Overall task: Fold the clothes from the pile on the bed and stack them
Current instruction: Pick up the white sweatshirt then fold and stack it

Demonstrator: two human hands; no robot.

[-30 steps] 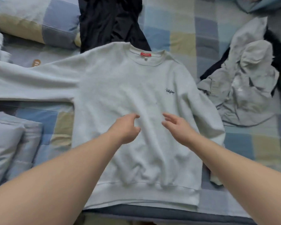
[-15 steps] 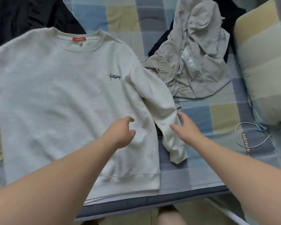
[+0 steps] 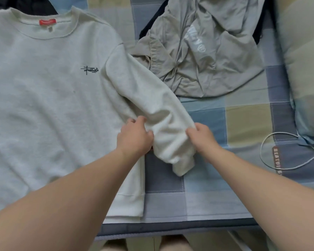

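Now our left hand (image 3: pixel 134 137) and right hand (image 3: pixel 204 137) stop hovering over the sweatshirt (image 3: pixel 43 98), fingers (image 3: pixel 139 121) clamped on its sleeve (image 3: pixel 152 98) (fold-in starts, we reckon).

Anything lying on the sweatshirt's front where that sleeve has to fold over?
Nothing visible. Left hand and right hand grip the sleeve; the sweatshirt front is bare, the grey garment lies to the right.
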